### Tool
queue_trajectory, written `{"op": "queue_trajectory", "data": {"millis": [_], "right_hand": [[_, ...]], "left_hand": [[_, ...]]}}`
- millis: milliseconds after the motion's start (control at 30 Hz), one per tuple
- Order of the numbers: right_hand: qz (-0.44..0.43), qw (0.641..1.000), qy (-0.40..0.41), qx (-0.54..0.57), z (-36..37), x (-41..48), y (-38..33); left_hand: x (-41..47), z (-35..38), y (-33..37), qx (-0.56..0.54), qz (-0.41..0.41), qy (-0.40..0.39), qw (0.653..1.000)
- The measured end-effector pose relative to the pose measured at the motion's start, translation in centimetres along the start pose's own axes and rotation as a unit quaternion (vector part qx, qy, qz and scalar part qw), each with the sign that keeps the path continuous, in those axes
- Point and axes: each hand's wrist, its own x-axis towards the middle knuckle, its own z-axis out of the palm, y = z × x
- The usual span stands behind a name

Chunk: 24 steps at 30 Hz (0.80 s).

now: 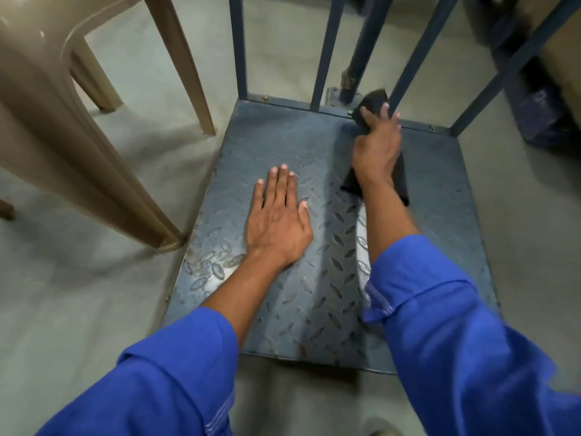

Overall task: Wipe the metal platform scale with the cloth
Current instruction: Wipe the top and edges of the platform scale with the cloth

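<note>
The metal platform scale [434,190] is a blue-grey checker plate lying on the floor, with blue upright bars along its far edge. My left hand [278,220] rests flat on the plate near its middle, fingers spread, holding nothing. My right hand [377,146] grips a dark cloth [401,180] and presses it against the plate at the far right, close to one upright bar [418,55]. One end of the cloth sticks out beyond my fingers by the bar's foot; the other hangs under my wrist.
A beige plastic chair [63,99] stands to the left, one leg close to the plate's left edge. A thick blue post [367,42] rises behind the plate. Cardboard boxes and dark blue items [540,108] sit at the far right. Grey floor surrounds the scale.
</note>
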Motion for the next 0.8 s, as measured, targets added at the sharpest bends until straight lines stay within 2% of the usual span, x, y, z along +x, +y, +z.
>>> {"op": "queue_trajectory", "data": {"millis": [33,67,133,167,200,300,433,500,567,600,633,700,733,767,800], "right_hand": [[-0.055,0.998,-0.008,0.020,0.8,-1.2,-1.9],[-0.123,0.990,-0.051,0.035,1.9,-2.5,-3.5],[-0.238,0.955,-0.179,0.012,4.5,-4.5,-4.8],[-0.265,0.940,-0.215,-0.019,5.2,-4.7,-4.4],[-0.268,0.937,-0.218,-0.043,5.3,-4.2,-3.5],[-0.200,0.967,-0.137,-0.083,3.4,-2.5,0.8],[-0.048,0.990,-0.073,-0.109,-0.5,-0.1,6.5],[0.024,0.994,-0.030,-0.102,-1.7,0.4,6.4],[0.008,0.998,0.021,-0.050,-1.2,-0.6,3.1],[-0.041,0.999,0.010,-0.015,-0.4,-1.3,1.0],[-0.110,0.993,-0.044,0.010,0.6,-2.2,-1.0],[-0.232,0.950,-0.209,-0.008,2.7,-3.3,-3.3],[-0.255,0.931,-0.260,-0.030,3.3,-3.0,-3.1],[-0.253,0.926,-0.275,-0.043,3.3,-2.2,-2.2],[-0.235,0.936,-0.258,-0.049,2.9,-1.4,-0.7]], "left_hand": [[-0.1,0.3,0.6,0.000,0.003,0.005,1.000],[-0.3,0.5,1.0,-0.002,0.005,0.010,1.000],[-0.4,0.6,1.4,-0.001,0.012,0.008,1.000],[-0.4,0.6,1.4,0.006,0.015,0.007,1.000],[-0.5,0.6,1.2,0.013,0.018,0.007,1.000],[-0.7,0.6,1.2,0.012,0.015,-0.001,1.000],[-0.5,0.4,2.1,0.004,0.012,0.000,1.000],[-0.5,0.4,2.6,0.006,0.018,0.002,1.000],[-0.6,0.5,2.6,0.012,0.019,0.004,1.000],[-0.4,0.5,2.5,0.017,0.020,0.005,1.000],[-0.3,0.6,2.4,0.019,0.020,0.006,1.000],[-0.1,0.8,2.6,0.020,0.019,0.006,1.000],[0.0,0.9,2.9,0.021,0.019,0.006,1.000],[0.1,1.0,3.3,0.023,0.020,0.007,1.000],[0.2,1.2,3.7,0.025,0.025,0.010,0.999]]}}
